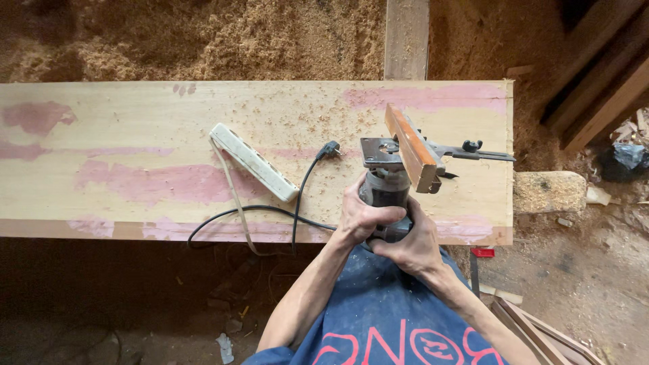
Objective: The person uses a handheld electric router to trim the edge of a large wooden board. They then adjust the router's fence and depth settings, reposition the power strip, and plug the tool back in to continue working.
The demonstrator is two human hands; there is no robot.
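Left hand (359,215) and right hand (408,245) both grip the router (387,189) at the desk's (135,122) near edge; its unplugged black plug (329,149) lies beside the white power strip (253,161); sawdust (203,34) lies beyond.

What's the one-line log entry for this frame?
left hand: grips router body | right hand: grips router base-up | plug: out of power strip | plank: sawdust

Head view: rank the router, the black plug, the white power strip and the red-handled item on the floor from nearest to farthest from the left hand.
From the left hand:
1. Router, held in the hand.
2. Black plug, lying loose up and left on the board.
3. White power strip, further left, and the red-handled item, on the floor to the right: too close to call.
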